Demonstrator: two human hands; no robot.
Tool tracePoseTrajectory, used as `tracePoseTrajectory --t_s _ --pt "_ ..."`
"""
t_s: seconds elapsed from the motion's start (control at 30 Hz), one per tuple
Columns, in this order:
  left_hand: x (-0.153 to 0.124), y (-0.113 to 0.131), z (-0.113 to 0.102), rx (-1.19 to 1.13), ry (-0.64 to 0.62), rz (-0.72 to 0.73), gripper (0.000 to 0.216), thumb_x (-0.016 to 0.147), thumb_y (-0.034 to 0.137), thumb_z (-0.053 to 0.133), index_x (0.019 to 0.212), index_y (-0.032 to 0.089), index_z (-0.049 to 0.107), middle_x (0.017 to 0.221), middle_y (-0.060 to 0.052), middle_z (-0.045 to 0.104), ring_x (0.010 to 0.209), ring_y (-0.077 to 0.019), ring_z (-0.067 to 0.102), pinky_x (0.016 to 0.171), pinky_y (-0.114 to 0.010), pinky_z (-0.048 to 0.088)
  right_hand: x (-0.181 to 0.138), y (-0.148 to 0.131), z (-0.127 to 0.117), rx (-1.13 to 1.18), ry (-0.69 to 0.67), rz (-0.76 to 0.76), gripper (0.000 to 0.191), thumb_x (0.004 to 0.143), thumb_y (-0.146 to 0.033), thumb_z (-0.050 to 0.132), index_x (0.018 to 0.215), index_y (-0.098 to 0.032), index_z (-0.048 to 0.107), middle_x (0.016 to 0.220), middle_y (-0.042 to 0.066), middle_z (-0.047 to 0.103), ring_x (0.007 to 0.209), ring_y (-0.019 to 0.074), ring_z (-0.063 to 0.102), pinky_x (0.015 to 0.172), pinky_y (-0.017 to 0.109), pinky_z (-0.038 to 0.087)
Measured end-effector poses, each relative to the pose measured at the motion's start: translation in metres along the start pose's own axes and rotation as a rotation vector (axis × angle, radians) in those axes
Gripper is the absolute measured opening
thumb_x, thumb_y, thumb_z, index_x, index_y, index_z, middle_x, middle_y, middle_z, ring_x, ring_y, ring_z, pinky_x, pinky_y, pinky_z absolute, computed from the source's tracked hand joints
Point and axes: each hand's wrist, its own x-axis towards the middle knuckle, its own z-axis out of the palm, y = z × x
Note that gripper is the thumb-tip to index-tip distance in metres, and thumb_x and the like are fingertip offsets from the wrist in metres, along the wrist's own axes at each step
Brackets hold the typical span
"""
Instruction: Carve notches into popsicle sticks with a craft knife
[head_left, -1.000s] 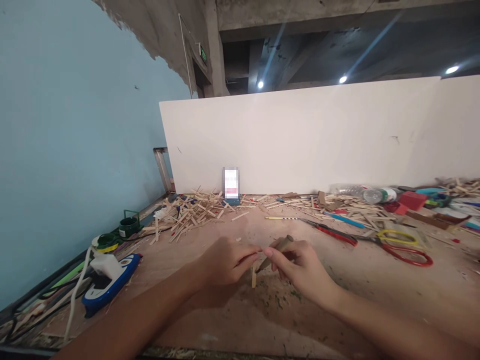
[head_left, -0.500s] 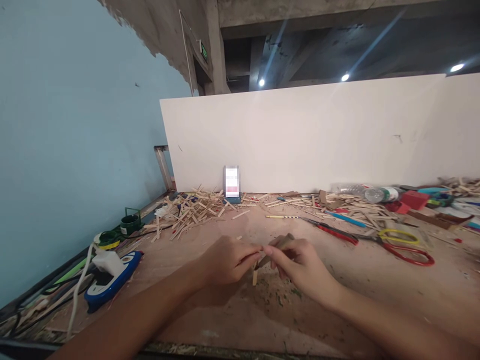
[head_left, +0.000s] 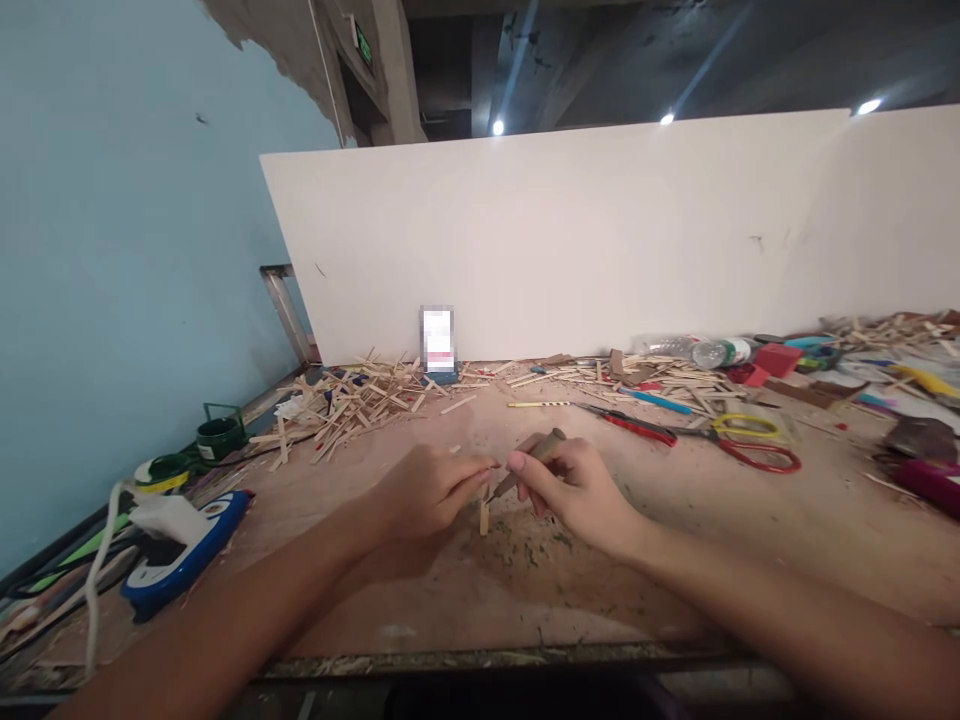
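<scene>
Crumbs of green and pale debris (head_left: 536,550) speckle the wooden tabletop (head_left: 420,615) close in front of you. Just beyond them is a thin wooden stick (head_left: 484,518), its near end bare and its far end running under the fingers of your left hand (head_left: 424,490). Those fingers are drawn together and nearly straight; you cannot tell from this view whether they pinch the stick or only press it. Your right hand (head_left: 576,490) is curled tight around a brown pen-shaped tool (head_left: 541,452), slanted so that its dark tip meets the stick, though actual contact is hard to judge. Off to your left sits a blue-and-white power strip (head_left: 187,560) with a white adapter (head_left: 171,520) plugged in. Farther out on your right lie scissors (head_left: 759,455) with yellow and red handles. Behind them, loose wooden strips (head_left: 360,400) are heaped near a phone (head_left: 439,342) propped upright, its screen blurred. A white panel (head_left: 540,240) stands beyond, under bright ceiling lights (head_left: 498,127).
</scene>
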Motion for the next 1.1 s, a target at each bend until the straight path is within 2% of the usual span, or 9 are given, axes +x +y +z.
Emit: tracePoseTrajectory --t_s 0.1,0.27,0.4,0.57,0.73,0.83,0.93,1.03,1.1 --pt "0.001 0.002 -0.001 0.002 0.01 0.014 0.039 0.114 0.033 0.044 0.107 0.02 0.08 0.072 0.0 0.072 0.058 -0.0135 0.057 0.061 -0.028 0.034 0.0 -0.001 0.0 -0.005 0.003 -0.007 0.08 0.096 -0.09 0.054 0.054 -0.022 0.057 0.055 0.004 0.06 0.055 0.0162 0.058 0.056 0.031 0.045" --pt "0.003 0.005 -0.003 0.005 0.025 0.037 0.039 0.114 0.033 0.045 0.106 0.019 0.08 0.072 -0.001 0.073 0.056 -0.0132 0.056 0.059 -0.028 0.032 -0.001 0.0 0.005 -0.014 -0.037 0.002 0.072 0.093 -0.082 0.068 0.056 -0.021 0.062 0.05 0.001 0.06 0.05 0.0148 0.057 0.055 0.029 0.045" --pt "0.004 0.006 -0.003 0.004 0.027 0.037 0.04 0.115 0.034 0.043 0.108 0.02 0.08 0.071 0.0 0.074 0.056 -0.0135 0.057 0.06 -0.027 0.034 -0.001 0.001 0.005 -0.023 0.015 0.003 0.07 0.097 -0.081 0.063 0.061 -0.021 0.065 0.052 0.001 0.06 0.05 0.0144 0.056 0.054 0.028 0.044" --pt "0.003 0.006 -0.004 0.011 0.023 0.021 0.041 0.113 0.037 0.044 0.1 0.019 0.078 0.075 -0.003 0.076 0.061 -0.0156 0.062 0.062 -0.028 0.035 -0.001 0.0 0.005 -0.041 -0.041 -0.001 0.071 0.092 -0.083 0.068 0.059 -0.021 0.065 0.052 0.001 0.062 0.05 0.015 0.058 0.056 0.028 0.046" --pt "0.003 0.006 -0.004 0.003 -0.001 0.007 0.04 0.115 0.036 0.041 0.111 0.024 0.079 0.075 0.0 0.075 0.061 -0.0147 0.062 0.063 -0.027 0.037 -0.002 0.0 0.005 -0.057 0.0 0.0 0.072 0.097 -0.083 0.061 0.061 -0.021 0.063 0.053 0.001 0.06 0.05 0.0144 0.055 0.052 0.028 0.044" --pt "0.004 0.008 -0.005 0.014 -0.011 -0.001 0.038 0.112 0.035 0.044 0.101 0.022 0.077 0.07 0.0 0.072 0.056 -0.0147 0.058 0.061 -0.028 0.034 0.0 0.0 0.007 -0.079 -0.038 -0.027 0.072 0.097 -0.082 0.063 0.06 -0.02 0.065 0.053 0.002 0.061 0.052 0.0147 0.056 0.053 0.028 0.044" --pt "0.004 0.009 -0.006 0.019 -0.006 -0.011 0.035 0.11 0.034 0.045 0.1 0.022 0.077 0.072 -0.001 0.073 0.057 -0.0149 0.057 0.061 -0.029 0.033 0.003 -0.003 0.007 -0.093 -0.044 -0.079 0.073 0.097 -0.08 0.063 0.058 -0.019 0.066 0.054 0.002 0.061 0.052 0.0142 0.053 0.052 0.029 0.041" --pt "0.004 0.005 -0.003 0.021 0.049 -0.06 0.035 0.11 0.033 0.047 0.092 0.021 0.076 0.074 -0.002 0.073 0.06 -0.0154 0.056 0.062 -0.031 0.031 -0.001 -0.014 -0.007 -0.072 0.032 -0.163 0.067 0.101 -0.074 0.065 0.062 -0.02 0.069 0.064 0.005 0.066 0.057 0.0161 0.056 0.055 0.032 0.044" --pt "0.004 0.0 0.0 0.014 0.103 -0.117 0.039 0.11 0.033 0.05 0.08 0.02 0.07 0.068 -0.002 0.068 0.059 -0.015 0.052 0.062 -0.031 0.032 -0.008 -0.027 -0.025 -0.04 0.092 -0.234 0.056 0.105 -0.066 0.063 0.073 -0.021 0.075 0.072 0.006 0.069 0.065 0.0191 0.06 0.061 0.034 0.049"
